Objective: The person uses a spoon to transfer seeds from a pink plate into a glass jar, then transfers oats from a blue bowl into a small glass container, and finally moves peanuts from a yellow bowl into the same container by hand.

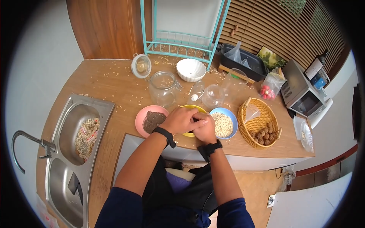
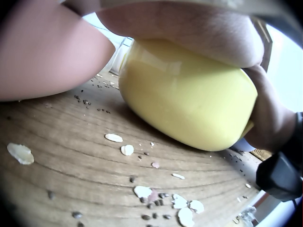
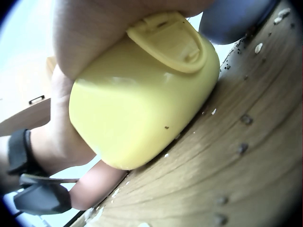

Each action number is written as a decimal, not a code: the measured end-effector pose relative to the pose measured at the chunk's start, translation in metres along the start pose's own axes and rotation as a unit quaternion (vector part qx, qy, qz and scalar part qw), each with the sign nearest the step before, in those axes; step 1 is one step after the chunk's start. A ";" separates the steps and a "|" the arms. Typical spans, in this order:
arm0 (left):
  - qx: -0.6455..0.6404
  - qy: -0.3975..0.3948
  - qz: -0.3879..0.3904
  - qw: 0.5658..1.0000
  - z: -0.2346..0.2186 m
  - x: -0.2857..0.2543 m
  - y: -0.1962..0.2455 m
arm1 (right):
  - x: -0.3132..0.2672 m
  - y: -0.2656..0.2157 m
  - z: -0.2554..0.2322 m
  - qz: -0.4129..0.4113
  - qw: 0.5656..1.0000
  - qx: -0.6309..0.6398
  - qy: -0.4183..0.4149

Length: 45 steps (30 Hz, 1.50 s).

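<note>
Both hands meet over a yellow bowl, the left hand touching the right hand. Their fingers bend inward; a small dark patch shows between them, and whether they grip anything cannot be made out. In the left wrist view the left hand lies over the rim of the yellow bowl. The right wrist view has the right hand above the same bowl, beside its tab. A pink bowl of dark seeds stands left, a blue bowl of oats right.
Right of the bowls is a wicker basket with walnuts. Behind stand a glass jar, a white fluted bowl, clear containers and a turquoise rack. A sink is at left, a microwave at right. Flakes and seeds litter the counter.
</note>
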<state>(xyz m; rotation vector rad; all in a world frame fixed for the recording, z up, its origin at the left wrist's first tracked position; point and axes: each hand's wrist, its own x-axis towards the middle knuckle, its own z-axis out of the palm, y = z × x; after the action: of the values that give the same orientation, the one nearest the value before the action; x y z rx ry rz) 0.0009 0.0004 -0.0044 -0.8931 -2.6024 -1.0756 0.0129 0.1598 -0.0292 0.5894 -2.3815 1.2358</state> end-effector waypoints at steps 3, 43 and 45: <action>0.000 -0.007 0.000 1.000 -0.002 0.004 -0.002 | 0.002 0.003 0.002 0.006 1.000 0.002 -0.005; 0.015 0.001 0.003 1.000 0.009 -0.005 0.008 | -0.009 -0.003 -0.010 0.020 0.999 -0.017 -0.047; 0.017 -0.007 -0.011 1.000 0.009 -0.007 0.009 | -0.010 -0.002 -0.009 0.002 1.000 -0.013 -0.026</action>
<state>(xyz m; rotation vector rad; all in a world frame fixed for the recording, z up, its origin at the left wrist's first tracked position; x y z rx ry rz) 0.0120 0.0084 -0.0083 -0.8702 -2.6387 -1.0308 0.0233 0.1680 -0.0283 0.6168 -2.4384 1.2032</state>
